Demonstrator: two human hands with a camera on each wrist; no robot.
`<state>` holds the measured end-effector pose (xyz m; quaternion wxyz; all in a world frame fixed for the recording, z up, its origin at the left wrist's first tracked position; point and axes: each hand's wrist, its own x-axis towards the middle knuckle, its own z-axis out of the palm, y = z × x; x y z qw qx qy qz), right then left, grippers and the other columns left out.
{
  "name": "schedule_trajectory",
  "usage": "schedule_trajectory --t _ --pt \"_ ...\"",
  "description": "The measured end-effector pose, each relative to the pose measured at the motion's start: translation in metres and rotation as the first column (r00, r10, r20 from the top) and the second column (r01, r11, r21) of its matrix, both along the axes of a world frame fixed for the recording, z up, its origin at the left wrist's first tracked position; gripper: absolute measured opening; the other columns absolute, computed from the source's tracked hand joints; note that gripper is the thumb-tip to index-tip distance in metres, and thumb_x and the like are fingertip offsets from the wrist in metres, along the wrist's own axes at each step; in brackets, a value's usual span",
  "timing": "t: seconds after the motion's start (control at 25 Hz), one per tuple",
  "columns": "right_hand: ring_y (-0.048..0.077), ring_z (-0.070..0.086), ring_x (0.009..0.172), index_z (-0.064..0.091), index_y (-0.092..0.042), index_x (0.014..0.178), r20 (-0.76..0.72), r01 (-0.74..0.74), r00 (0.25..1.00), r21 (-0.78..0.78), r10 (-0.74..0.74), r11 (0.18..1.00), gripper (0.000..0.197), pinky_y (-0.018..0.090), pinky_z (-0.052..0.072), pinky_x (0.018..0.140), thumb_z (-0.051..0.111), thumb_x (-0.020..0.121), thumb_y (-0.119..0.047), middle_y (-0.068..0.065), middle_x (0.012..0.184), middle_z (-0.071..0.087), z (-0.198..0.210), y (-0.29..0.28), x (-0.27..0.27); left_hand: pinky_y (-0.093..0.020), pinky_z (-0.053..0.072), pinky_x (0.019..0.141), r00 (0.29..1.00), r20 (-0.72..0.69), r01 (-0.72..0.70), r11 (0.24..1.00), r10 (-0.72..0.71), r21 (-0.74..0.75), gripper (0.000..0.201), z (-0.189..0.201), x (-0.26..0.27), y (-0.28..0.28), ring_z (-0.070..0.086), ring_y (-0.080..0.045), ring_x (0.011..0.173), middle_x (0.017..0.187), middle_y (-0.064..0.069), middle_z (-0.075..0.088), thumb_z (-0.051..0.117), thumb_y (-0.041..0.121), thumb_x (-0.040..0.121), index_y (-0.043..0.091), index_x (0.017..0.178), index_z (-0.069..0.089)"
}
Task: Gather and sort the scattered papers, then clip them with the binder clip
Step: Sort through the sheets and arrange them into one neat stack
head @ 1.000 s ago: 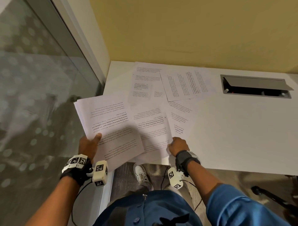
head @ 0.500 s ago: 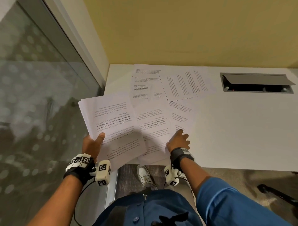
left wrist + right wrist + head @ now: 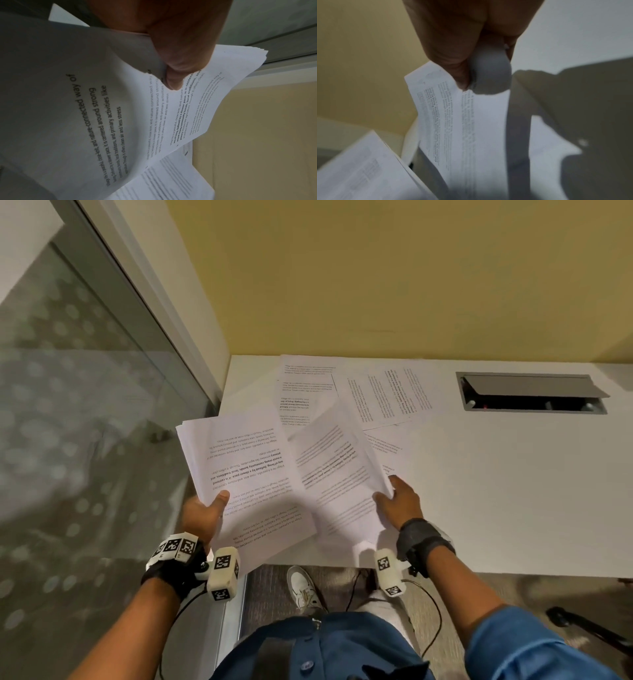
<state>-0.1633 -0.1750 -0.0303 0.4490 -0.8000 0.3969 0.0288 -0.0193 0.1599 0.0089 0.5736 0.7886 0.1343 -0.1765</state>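
The left hand [image 3: 202,513] gripped a stack of gathered papers [image 3: 246,474] at its near-left corner, thumb [image 3: 173,79] pressed on the top page, the stack held off the table's left edge. The right hand [image 3: 399,501] pinched 1 loose sheet [image 3: 337,474] by its near-right corner and held it raised off the table [image 3: 496,491], its left edge overlapping the stack. Beyond the hands, at least 3 more printed sheets [image 3: 387,395] lay scattered flat toward the wall, overlapping one another. No binder clip showed in any view. The step in hand looked like gathering: bringing the lifted sheet onto the stack. The next move called for sliding it square on or under the pile so the left thumb could trap it, then reaching for the far sheets.
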Motion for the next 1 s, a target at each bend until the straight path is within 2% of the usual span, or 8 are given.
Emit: schedule_trajectory --t 0.08,0.2,0.32,0.4,0.48,0.68,0.84,1.0 --pt "0.031 0.064 0.095 0.061 -0.012 0.108 0.116 0.029 0.993 0.029 -0.032 0.999 0.024 0.03 0.049 0.08 0.066 0.086 -0.019 0.009 0.103 0.067 0.015 -0.025 -0.007 -0.044 0.051 0.087 1.0 -0.018 0.013 1.0 -0.014 -0.019 0.021 -0.001 0.001 -0.012 0.065 -0.033 0.095 0.106 -0.011 0.069 0.061 0.015 0.092 0.011 0.113 0.064" --pt "0.029 0.065 0.094 0.061 -0.013 0.106 0.285 0.14 0.942 0.152 -0.179 0.978 0.02 0.041 0.054 0.089 0.068 0.087 -0.012 0.012 0.106 0.069 0.034 -0.061 -0.012 -0.039 0.051 0.083 0.998 -0.028 0.051 0.999 -0.051 -0.006 0.027 -0.002 0.003 -0.037 0.066 -0.034 0.095 0.105 -0.01 0.069 0.061 0.018 0.092 0.009 0.118 0.062" --pt "0.027 0.066 0.103 0.062 -0.011 0.116 0.389 0.186 0.865 0.338 -0.317 0.923 0.031 0.04 0.052 0.094 0.069 0.086 -0.011 0.008 0.114 0.069 0.054 -0.087 -0.013 -0.039 0.051 0.086 0.993 -0.026 0.115 0.993 -0.115 -0.003 0.032 0.008 0.002 -0.07 0.065 -0.034 0.096 0.107 -0.009 0.07 0.063 0.024 0.091 0.007 0.118 0.062" --pt "0.023 0.067 0.102 0.061 -0.011 0.121 0.397 0.143 0.862 0.409 -0.317 0.901 0.035 0.034 0.055 0.091 0.068 0.087 -0.01 0.005 0.114 0.069 0.065 -0.095 -0.012 -0.041 0.051 0.09 0.987 -0.024 0.159 0.987 -0.16 -0.035 0.032 0.018 -0.001 -0.097 0.065 -0.031 0.099 0.111 -0.009 0.069 0.063 0.025 0.091 0.009 0.119 0.061" --pt "0.021 0.067 0.099 0.062 -0.012 0.119 0.397 0.087 0.88 0.401 -0.259 0.912 0.033 0.029 0.056 0.088 0.067 0.087 -0.008 0.004 0.113 0.069 0.073 -0.098 -0.009 -0.04 0.053 0.088 0.98 -0.022 0.191 0.972 -0.195 -0.138 0.029 0.032 -0.005 -0.127 0.067 -0.027 0.1 0.112 -0.009 0.07 0.062 0.023 0.092 0.013 0.119 0.062" --pt "0.024 0.066 0.1 0.062 -0.02 0.11 0.395 -0.029 0.912 0.327 -0.109 0.945 0.026 0.039 0.052 0.093 0.069 0.086 -0.011 0.0 0.107 0.069 0.075 -0.112 -0.001 -0.02 0.055 0.067 0.976 -0.008 0.206 0.932 -0.218 -0.299 0.022 0.071 -0.019 -0.191 0.069 -0.01 0.092 0.1 0.007 0.072 0.065 0.032 0.089 0.023 0.11 0.064" --pt "0.019 0.064 0.106 0.06 -0.021 0.115 0.376 -0.201 0.923 0.287 0.083 0.937 0.029 0.041 0.051 0.096 0.067 0.088 -0.017 -0.002 0.115 0.067 0.077 -0.132 0.002 -0.038 0.056 0.089 0.98 0.012 0.195 0.932 -0.201 -0.304 0.031 0.08 -0.029 -0.222 0.069 -0.02 0.102 0.109 -0.002 0.073 0.072 0.022 0.084 0.017 0.114 0.067" --pt "0.015 0.061 0.113 0.056 -0.021 0.125 0.356 -0.354 0.904 0.316 0.236 0.88 0.037 0.042 0.048 0.102 0.066 0.089 -0.016 -0.003 0.124 0.064 0.082 -0.155 -0.001 -0.046 0.053 0.094 0.981 0.034 0.192 0.928 -0.191 -0.32 0.033 0.083 -0.039 -0.247 0.069 -0.022 0.105 0.112 -0.004 0.073 0.076 0.017 0.081 0.017 0.113 0.068"
